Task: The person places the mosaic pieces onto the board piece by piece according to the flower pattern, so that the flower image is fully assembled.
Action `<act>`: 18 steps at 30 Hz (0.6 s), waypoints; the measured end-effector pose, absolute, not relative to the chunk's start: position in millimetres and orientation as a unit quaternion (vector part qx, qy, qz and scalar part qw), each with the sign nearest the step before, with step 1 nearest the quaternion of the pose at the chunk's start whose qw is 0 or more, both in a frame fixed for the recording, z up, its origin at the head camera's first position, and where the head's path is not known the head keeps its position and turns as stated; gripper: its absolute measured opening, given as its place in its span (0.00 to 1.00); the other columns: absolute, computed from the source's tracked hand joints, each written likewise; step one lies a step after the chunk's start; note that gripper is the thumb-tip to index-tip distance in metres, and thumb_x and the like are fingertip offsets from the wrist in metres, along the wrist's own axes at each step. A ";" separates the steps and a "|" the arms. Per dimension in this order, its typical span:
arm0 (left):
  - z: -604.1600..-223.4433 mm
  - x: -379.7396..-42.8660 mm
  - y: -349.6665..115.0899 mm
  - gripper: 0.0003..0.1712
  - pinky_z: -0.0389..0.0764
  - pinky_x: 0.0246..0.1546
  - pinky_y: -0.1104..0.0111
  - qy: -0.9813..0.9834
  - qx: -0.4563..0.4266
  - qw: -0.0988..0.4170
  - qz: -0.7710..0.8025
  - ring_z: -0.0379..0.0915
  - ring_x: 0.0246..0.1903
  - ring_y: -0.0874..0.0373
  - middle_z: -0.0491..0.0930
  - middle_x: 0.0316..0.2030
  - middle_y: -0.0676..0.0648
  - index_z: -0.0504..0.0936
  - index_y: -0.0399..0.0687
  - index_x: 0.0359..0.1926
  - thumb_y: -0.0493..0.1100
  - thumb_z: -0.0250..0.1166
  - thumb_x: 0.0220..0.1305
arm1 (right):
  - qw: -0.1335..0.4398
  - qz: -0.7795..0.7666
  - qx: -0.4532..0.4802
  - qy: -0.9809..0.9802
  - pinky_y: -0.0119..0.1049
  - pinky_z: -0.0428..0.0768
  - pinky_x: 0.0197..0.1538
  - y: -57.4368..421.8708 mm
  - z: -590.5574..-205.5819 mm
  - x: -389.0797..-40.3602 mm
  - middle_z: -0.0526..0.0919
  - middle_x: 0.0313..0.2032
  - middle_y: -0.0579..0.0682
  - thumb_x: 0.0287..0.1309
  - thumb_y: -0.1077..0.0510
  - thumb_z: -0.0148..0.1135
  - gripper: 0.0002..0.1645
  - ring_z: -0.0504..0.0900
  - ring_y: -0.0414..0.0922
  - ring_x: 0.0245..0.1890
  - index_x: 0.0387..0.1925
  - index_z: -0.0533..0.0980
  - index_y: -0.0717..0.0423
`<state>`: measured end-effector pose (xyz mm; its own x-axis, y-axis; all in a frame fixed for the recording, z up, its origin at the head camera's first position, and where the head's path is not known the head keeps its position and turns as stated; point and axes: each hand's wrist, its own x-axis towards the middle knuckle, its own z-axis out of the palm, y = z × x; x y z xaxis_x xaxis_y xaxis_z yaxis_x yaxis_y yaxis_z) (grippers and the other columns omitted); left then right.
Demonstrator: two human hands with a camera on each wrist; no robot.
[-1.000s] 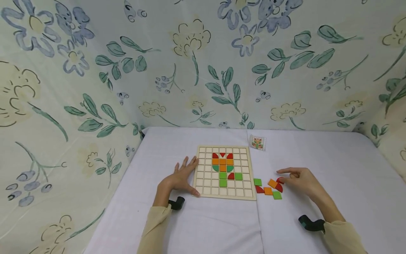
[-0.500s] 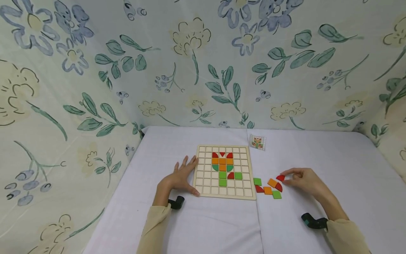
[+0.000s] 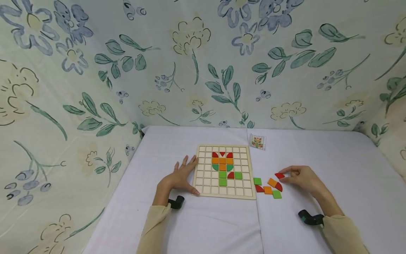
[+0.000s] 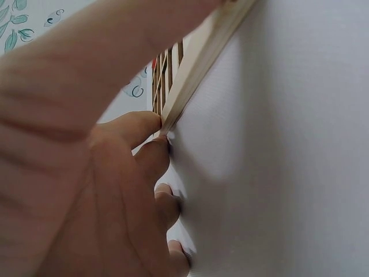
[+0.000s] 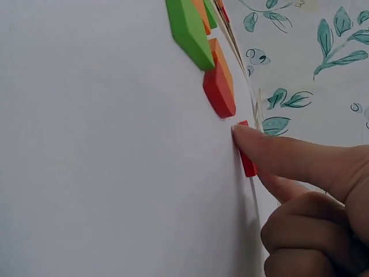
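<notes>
A wooden grid board (image 3: 204,183) bears a tulip-like pattern of red, orange and green tiles in its cells. My left hand (image 3: 179,180) is spread along the board's left side, thumb at the near left corner; in the left wrist view, fingertips touch the wooden edge. To the right of the board, my right hand (image 3: 302,179) pinches a red quarter-circle tile (image 3: 279,175) between thumb and index finger. The right wrist view has this red tile (image 5: 249,165) on edge, partly hidden by the thumb. Just nearer lie another red quarter-circle tile (image 3: 278,187) and an orange square tile (image 3: 272,182).
More loose tiles lie beside the board: a green square (image 3: 257,181), a red piece (image 3: 259,189), an orange square (image 3: 268,190) and a green square (image 3: 277,194). A small picture card (image 3: 258,142) lies beyond the board's far right corner. Floral cloth (image 3: 203,70) hangs behind the white-covered table (image 3: 222,225).
My right index finger has come down to the red quarter-circle tile, now pinched against the thumb. The tile has turned and shifted slightly away from me. My left hand stays in place.
</notes>
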<state>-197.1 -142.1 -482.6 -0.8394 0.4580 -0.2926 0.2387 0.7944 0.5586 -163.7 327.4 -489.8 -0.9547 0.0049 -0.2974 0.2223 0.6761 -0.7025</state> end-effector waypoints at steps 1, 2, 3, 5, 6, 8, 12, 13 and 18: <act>-482.8 -197.1 -142.3 0.79 0.27 0.81 0.39 0.923 0.189 0.211 0.259 0.19 0.83 0.44 0.35 0.85 0.50 0.44 0.51 0.84 0.57 0.87 0.40 | 0.135 -0.397 0.065 0.905 0.37 0.59 0.27 326.0 -490.0 -164.4 0.61 0.19 0.44 0.57 0.50 0.77 0.30 0.62 0.42 0.22 0.55 0.82 0.65; -483.0 -197.1 -142.4 0.79 0.27 0.81 0.39 0.923 0.189 0.211 0.259 0.19 0.83 0.44 0.35 0.85 0.50 0.44 0.50 0.84 0.57 0.87 0.40 | 0.133 -0.396 0.069 0.906 0.36 0.59 0.27 324.7 -490.5 -165.1 0.62 0.19 0.44 0.56 0.49 0.77 0.30 0.62 0.42 0.22 0.54 0.82 0.65; -483.1 -197.0 -142.6 0.79 0.27 0.81 0.39 0.923 0.189 0.211 0.259 0.19 0.83 0.44 0.35 0.85 0.50 0.44 0.51 0.84 0.57 0.87 0.40 | 0.132 -0.395 0.070 0.906 0.36 0.60 0.27 323.4 -491.0 -165.5 0.62 0.19 0.44 0.55 0.49 0.78 0.30 0.63 0.42 0.23 0.53 0.82 0.66; -483.3 -196.9 -142.7 0.79 0.27 0.81 0.39 0.923 0.190 0.210 0.261 0.19 0.83 0.44 0.35 0.85 0.50 0.44 0.50 0.84 0.57 0.87 0.40 | 0.133 -0.394 0.066 0.907 0.36 0.60 0.27 322.8 -491.3 -165.9 0.63 0.19 0.44 0.56 0.50 0.77 0.30 0.63 0.42 0.23 0.54 0.81 0.65; -483.3 -196.8 -142.6 0.79 0.27 0.81 0.39 0.922 0.191 0.210 0.262 0.19 0.83 0.44 0.35 0.85 0.50 0.44 0.50 0.84 0.57 0.87 0.40 | 0.134 -0.394 0.064 0.907 0.36 0.60 0.27 323.0 -491.2 -166.0 0.63 0.19 0.44 0.56 0.50 0.77 0.30 0.63 0.42 0.22 0.54 0.81 0.64; -483.2 -196.8 -142.5 0.79 0.27 0.81 0.39 0.922 0.190 0.210 0.263 0.19 0.83 0.44 0.35 0.85 0.50 0.44 0.50 0.84 0.57 0.87 0.40 | 0.136 -0.396 0.057 0.906 0.35 0.60 0.26 323.8 -491.2 -165.4 0.62 0.19 0.44 0.58 0.51 0.75 0.29 0.63 0.42 0.22 0.56 0.81 0.64; -482.5 -196.9 -142.0 0.79 0.27 0.81 0.40 0.923 0.188 0.210 0.263 0.19 0.83 0.45 0.35 0.85 0.51 0.44 0.50 0.84 0.56 0.87 0.40 | 0.137 -0.401 0.051 0.905 0.34 0.61 0.25 324.8 -491.3 -164.7 0.61 0.18 0.44 0.61 0.53 0.73 0.27 0.63 0.41 0.21 0.57 0.81 0.64; -482.5 -196.9 -141.9 0.79 0.27 0.81 0.40 0.923 0.187 0.210 0.262 0.19 0.83 0.45 0.35 0.85 0.51 0.44 0.50 0.84 0.56 0.87 0.40 | 0.136 -0.401 0.049 0.905 0.34 0.61 0.25 324.5 -491.5 -164.6 0.62 0.18 0.44 0.61 0.53 0.73 0.27 0.63 0.41 0.21 0.56 0.81 0.64; -482.1 -196.7 -142.0 0.79 0.27 0.81 0.39 0.923 0.186 0.211 0.262 0.19 0.83 0.44 0.36 0.85 0.50 0.45 0.50 0.84 0.56 0.87 0.39 | 0.126 -0.385 0.058 0.912 0.34 0.61 0.26 320.4 -489.8 -163.3 0.62 0.18 0.44 0.59 0.53 0.75 0.22 0.63 0.42 0.22 0.48 0.84 0.64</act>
